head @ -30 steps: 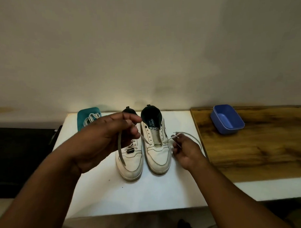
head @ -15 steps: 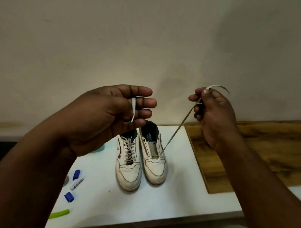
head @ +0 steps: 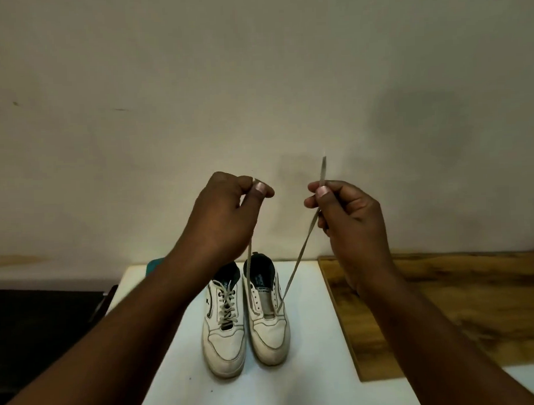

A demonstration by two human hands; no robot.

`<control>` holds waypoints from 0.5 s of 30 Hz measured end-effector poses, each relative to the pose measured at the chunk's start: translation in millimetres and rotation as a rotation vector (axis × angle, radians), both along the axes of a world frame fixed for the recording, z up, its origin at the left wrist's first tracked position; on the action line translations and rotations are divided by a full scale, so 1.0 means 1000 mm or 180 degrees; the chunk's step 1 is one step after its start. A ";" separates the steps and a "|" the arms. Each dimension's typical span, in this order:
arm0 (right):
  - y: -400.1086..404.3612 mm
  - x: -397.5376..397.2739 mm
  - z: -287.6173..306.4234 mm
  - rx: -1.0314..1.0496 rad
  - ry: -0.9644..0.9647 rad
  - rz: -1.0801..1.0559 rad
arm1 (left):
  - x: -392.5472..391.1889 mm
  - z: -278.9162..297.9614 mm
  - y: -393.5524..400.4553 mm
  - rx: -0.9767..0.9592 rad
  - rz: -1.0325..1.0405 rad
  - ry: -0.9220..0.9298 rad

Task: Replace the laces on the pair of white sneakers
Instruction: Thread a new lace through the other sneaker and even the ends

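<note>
- sneakers (head: 245,321) sit mid white table (head: 313,352), bare surface around them, wood top (head: 445,311) to the right.
- left hand (head: 224,216) and right hand (head: 351,220), raised apart, each pinch a lace (head: 295,265) end.

Plain off-white wall (head: 255,81) (faintly stained) behind white table (head: 311,382), wooden board (head: 444,302).

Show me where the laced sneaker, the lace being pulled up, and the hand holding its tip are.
laced sneaker (head: 224,331): head view, on its toe cap.
lace (head: 298,262): head view, on the taut stretch below the right hand.
right hand (head: 351,217): head view, on the back of the hand.
</note>
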State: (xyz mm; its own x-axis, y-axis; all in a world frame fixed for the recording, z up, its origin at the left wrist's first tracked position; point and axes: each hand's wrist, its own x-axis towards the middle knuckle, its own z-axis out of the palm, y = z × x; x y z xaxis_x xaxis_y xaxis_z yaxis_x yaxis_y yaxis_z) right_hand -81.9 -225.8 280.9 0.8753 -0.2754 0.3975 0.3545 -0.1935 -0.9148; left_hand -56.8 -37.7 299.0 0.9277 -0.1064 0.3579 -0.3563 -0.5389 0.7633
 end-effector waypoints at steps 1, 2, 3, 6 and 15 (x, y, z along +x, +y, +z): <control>0.003 0.000 0.000 -0.0018 -0.0016 0.0035 | 0.001 0.000 -0.004 -0.0365 -0.0099 0.0039; 0.007 -0.001 0.000 -0.0042 -0.0041 0.0068 | 0.002 0.000 -0.008 -0.0787 -0.0250 0.0168; 0.011 0.000 0.000 -0.0077 -0.0079 0.0096 | 0.001 0.001 -0.012 -0.1154 -0.0374 0.0346; 0.020 0.001 0.000 -0.0208 -0.0234 0.0172 | 0.006 0.001 -0.021 -0.1770 -0.0351 0.0688; 0.026 0.007 0.001 -0.0643 -0.0391 0.0109 | 0.012 0.002 -0.020 -0.2046 -0.0406 0.0551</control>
